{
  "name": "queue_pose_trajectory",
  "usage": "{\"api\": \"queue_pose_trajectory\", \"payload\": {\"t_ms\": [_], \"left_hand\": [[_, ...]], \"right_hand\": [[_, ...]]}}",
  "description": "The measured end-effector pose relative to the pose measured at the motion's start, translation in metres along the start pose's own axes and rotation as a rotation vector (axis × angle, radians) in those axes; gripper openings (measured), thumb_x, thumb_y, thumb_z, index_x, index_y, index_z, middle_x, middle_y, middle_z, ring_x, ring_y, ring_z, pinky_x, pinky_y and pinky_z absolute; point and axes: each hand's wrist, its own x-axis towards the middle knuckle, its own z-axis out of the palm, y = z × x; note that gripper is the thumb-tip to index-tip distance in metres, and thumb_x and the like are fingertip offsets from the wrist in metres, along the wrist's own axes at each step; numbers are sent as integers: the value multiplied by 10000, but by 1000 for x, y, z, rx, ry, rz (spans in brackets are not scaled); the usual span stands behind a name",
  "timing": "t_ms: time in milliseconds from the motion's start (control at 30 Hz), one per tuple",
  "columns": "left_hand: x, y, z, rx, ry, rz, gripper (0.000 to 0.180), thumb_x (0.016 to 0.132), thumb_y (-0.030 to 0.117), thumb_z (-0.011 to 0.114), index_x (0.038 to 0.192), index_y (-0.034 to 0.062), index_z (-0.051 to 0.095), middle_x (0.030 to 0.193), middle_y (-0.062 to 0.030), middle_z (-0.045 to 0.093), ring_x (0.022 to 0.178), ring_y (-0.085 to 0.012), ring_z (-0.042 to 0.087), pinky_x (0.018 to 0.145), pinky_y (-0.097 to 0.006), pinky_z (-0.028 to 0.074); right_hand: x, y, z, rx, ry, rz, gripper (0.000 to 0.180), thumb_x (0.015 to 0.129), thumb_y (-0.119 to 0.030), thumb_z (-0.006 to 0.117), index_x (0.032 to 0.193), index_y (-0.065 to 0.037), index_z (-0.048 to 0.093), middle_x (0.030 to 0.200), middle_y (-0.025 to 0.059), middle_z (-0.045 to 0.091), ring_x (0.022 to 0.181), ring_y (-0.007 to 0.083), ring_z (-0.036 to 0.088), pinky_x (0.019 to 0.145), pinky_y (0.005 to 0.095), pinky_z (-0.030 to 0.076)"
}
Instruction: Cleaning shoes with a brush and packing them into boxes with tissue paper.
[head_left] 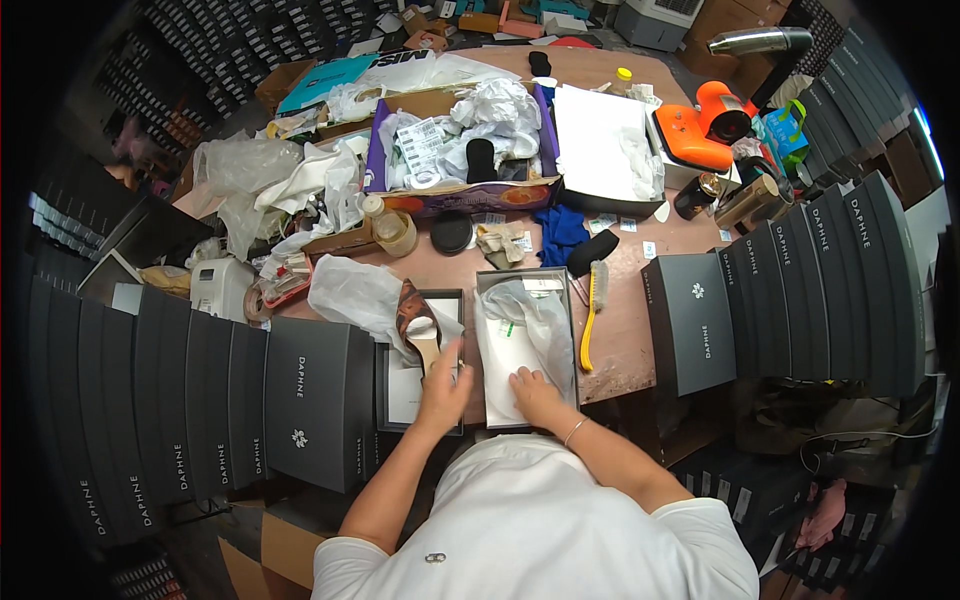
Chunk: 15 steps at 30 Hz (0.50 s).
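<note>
Pressing flat, fingers spread, the right hand (535, 388) is smoothing light, crumply tissue (530, 325) in the open box (480, 345) at the counter's (620, 340) near edge, while the left hand (443, 385) is pinching the stiff shoe (418, 322), best gripped by its heel.

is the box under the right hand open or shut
Open: the shoe box has no lid on, white tissue paper shows inside, and the right hand presses on it.

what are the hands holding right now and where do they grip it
The left hand grips the pale heel end of a brown patterned high-heeled shoe. The right hand holds nothing, resting flat on white tissue paper inside the open grey shoebox.
</note>
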Motion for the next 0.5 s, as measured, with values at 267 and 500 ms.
{"api": "queue_pose_trajectory", "payload": {"t_ms": [267,500], "left_hand": [[18,-29,107,841,-661,-1,489,800,249,630,1225,20,549,1376,-235,405,1354,-410,267,1081,-590,205],[22,-28,101,831,-807,42,377,763,315,670,1035,54,663,1173,-156,518,1203,-355,416,997,-559,316]], "right_hand": [[35,46,-105,-27,209,91,347,796,-144,621,1115,-17,569,913,162,632,858,334,632,884,485,438],[81,66,-66,-131,19,248,795,727,-275,695,1389,-18,338,954,166,661,893,321,648,1032,565,261]]}}
